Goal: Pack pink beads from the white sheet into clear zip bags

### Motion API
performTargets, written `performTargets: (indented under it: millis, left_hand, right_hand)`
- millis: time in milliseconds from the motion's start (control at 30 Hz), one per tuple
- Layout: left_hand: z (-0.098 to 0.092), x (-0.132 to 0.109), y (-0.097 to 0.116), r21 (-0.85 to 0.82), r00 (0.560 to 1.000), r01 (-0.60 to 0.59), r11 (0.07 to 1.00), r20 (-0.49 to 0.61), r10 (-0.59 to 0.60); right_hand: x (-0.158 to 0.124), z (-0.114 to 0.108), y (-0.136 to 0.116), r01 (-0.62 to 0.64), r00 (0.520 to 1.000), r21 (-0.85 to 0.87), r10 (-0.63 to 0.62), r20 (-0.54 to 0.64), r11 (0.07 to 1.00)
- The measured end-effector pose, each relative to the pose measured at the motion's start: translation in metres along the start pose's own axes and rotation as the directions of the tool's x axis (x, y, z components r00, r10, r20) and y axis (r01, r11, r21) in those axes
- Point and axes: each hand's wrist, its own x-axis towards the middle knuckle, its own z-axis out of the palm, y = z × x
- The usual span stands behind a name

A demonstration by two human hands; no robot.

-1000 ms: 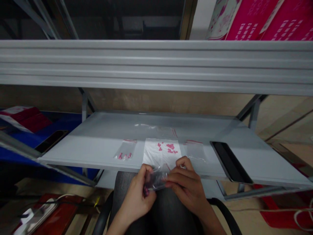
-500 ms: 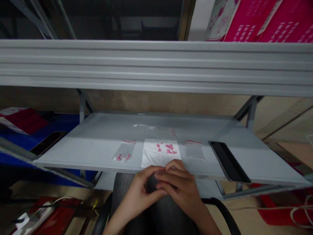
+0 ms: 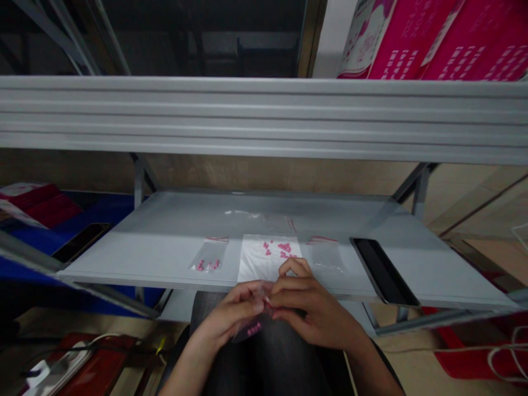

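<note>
Just in front of the shelf's edge, over my lap, my left hand pinches a small clear zip bag with several round pink pieces at its bottom. My right hand closes its fingertips on the bag's red-edged top. Beyond them lies a white sheet with loose pink pieces on it, partly covered by my right hand. Left of the sheet is another zip bag with pink pieces inside. On its right lies a zip bag with nothing visible inside.
A further clear bag lies behind the sheet on the grey tabletop. A black tablet rests at the right. A metal beam crosses above. Left, a phone lies on a blue surface.
A small zip bag with pink pieces now shows between my hands, where they hid it or it was not visible before. My right hand has shifted slightly and its fingers moved.
</note>
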Motion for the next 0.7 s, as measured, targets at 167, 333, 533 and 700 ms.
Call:
performTargets:
  millis: [167,333,533,700]
  left_hand:
    - [-0.002,0.006,0.000,-0.071,0.996,0.056,0.996,0.077,-0.051]
    - [-0.004,0.008,-0.002,-0.145,0.988,0.096,0.985,0.130,-0.077]
    - [-0.004,0.009,0.003,-0.191,0.981,0.116,0.975,0.178,-0.081]
    - [0.000,0.008,0.006,-0.191,0.979,0.106,0.976,0.193,-0.068]
  right_hand:
    - [0.007,-0.005,0.000,0.000,0.994,-0.004,0.001,0.107,1.000]
    - [0.010,-0.005,-0.001,0.011,0.988,-0.011,-0.009,0.154,1.000]
    - [0.013,-0.004,0.000,0.030,0.990,0.000,-0.030,0.141,1.000]
    - [0.014,-0.003,0.001,0.085,0.996,0.121,-0.084,-0.011,0.989]
